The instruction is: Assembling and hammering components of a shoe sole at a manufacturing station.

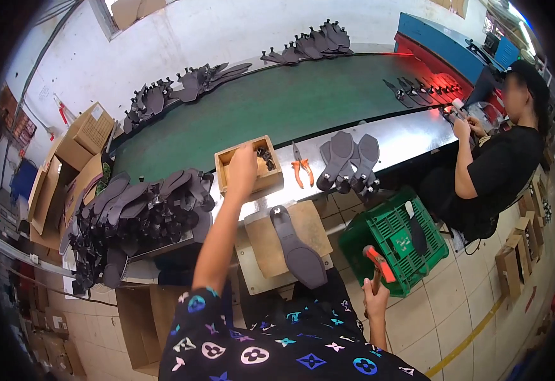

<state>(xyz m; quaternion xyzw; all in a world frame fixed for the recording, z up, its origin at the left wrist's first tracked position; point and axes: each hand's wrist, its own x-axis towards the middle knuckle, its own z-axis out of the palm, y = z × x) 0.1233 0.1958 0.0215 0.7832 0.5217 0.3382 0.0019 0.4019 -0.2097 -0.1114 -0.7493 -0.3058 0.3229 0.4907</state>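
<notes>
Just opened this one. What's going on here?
The person's left hand reaches into a small wooden box; whether it has picked anything up is hidden. The right hand has a firm grip on a hammer, head up. A dark shoe sole lies on a brown pad before them, touched by neither hand. Orange-handled pliers lie right of the box.
</notes>
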